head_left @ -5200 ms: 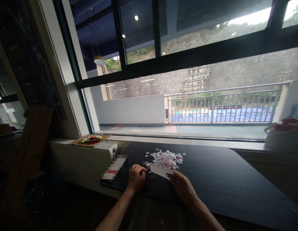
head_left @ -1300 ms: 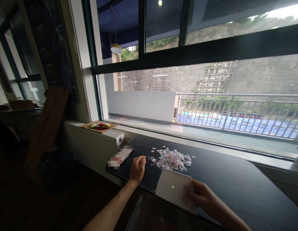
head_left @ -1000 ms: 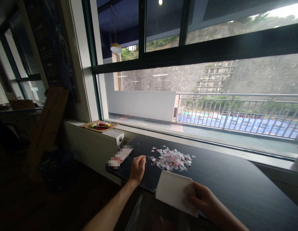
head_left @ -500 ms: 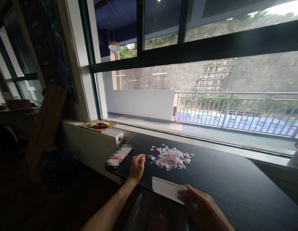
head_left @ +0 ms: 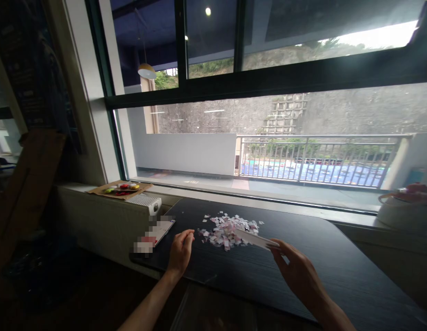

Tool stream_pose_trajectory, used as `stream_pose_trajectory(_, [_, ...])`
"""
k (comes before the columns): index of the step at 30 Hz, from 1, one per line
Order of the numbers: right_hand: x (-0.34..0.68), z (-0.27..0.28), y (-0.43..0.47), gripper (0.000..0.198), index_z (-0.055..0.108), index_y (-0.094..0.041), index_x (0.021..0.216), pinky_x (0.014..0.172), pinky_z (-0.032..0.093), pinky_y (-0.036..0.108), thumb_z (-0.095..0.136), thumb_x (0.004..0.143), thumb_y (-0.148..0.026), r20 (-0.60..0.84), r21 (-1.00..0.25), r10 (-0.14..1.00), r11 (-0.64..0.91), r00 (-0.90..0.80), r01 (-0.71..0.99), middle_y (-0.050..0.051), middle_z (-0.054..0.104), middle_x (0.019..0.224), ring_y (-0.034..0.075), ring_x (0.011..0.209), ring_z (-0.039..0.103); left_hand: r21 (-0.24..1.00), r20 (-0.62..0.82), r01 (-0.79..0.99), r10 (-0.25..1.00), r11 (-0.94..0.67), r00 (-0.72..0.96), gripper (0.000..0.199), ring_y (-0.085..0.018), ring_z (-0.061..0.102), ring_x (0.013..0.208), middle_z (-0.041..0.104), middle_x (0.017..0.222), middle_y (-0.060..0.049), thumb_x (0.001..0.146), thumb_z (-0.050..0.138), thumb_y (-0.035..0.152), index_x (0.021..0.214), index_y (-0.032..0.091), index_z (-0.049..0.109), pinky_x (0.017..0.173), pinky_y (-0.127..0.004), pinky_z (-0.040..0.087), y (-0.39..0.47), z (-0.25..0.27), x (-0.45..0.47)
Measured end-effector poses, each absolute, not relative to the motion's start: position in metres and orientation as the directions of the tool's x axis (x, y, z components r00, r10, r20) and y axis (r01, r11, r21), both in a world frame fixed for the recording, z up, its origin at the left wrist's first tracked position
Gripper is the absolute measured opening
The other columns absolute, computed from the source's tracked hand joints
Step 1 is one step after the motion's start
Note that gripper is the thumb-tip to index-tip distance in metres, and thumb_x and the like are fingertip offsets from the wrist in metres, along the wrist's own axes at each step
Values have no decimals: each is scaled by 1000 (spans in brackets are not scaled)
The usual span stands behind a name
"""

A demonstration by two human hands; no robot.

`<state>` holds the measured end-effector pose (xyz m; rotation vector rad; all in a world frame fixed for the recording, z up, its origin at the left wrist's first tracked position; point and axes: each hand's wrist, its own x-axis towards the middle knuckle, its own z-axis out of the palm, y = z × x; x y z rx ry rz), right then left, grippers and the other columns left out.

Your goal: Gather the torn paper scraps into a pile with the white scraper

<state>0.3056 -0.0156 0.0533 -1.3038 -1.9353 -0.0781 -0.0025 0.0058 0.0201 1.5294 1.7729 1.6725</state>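
A loose heap of small white and pale-pink paper scraps [head_left: 229, 231] lay on the black, wood-grained worktop [head_left: 310, 257], just beyond the two hands, with a few strays at its edges. The right hand [head_left: 292, 263] had its grip pinched on one end of a flat white card [head_left: 257, 239], seen nearly edge-on; the card's far end overlapped the near right of the heap, though whether it touched could not be told. The left hand [head_left: 180, 250] was beside the heap, its grip loosely curled, fingertips drawn together.

That hand stood between the scraps and a pale flat rectangular object with a red patch [head_left: 161, 232] at the worktop's left edge. Past it came a white ribbed radiator [head_left: 103, 225] and a brown sheet [head_left: 96, 190] bearing red, yellow, green and white items [head_left: 125, 187]. A white pot with a red top [head_left: 402, 209] stood at the right end of the windowsill [head_left: 268, 206], and a long brown cardboard piece [head_left: 30, 179] leaned at far left.

Blurring squares hid any print on the pale object. Lines on the dark wall poster [head_left: 41, 69] were too dim to read.
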Motion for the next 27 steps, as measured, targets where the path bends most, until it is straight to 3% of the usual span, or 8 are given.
stream_pose_trajectory(8, [331, 51, -23, 28, 65, -23, 98, 65, 54, 32, 40, 90, -32, 537, -409, 824, 441, -180, 799, 6, 74, 91, 21, 75, 69, 852, 414, 484, 824, -201, -386, 41, -26, 61, 90, 69, 80, -6, 72, 43, 51, 83, 20, 68, 86, -40, 47, 7, 20, -8])
stream_pose_trajectory(14, [325, 55, -13, 27, 65, -23, 98, 69, 52, 32, 40, 88, -26, 569, -429, 813, 425, -127, 797, 7, 74, 94, 23, 80, 69, 853, 393, 489, 839, -181, -376, 43, -28, 60, 95, 69, 81, -6, 70, 43, 53, 84, 20, 68, 89, -42, 46, 6, 23, -9])
stream_pose_trajectory(21, [306, 50, -9, 27, 66, -19, 97, 60, 49, 28, 40, 89, -22, 508, -449, 838, 456, -200, 768, 8, 73, 89, 20, 71, 67, 855, 374, 493, 849, -160, -374, 48, -29, 60, 95, 68, 85, -8, 69, 43, 55, 86, 18, 67, 89, -44, 46, 7, 24, -11])
stream_pose_trajectory(27, [296, 60, -8, 27, 65, -17, 96, 65, 49, 30, 40, 89, -21, 519, -450, 833, 458, -193, 766, 8, 73, 92, 21, 76, 66, 854, 384, 490, 847, -175, -367, 45, -29, 59, 97, 69, 83, -7, 68, 44, 55, 82, 20, 67, 91, -45, 45, 6, 25, -10])
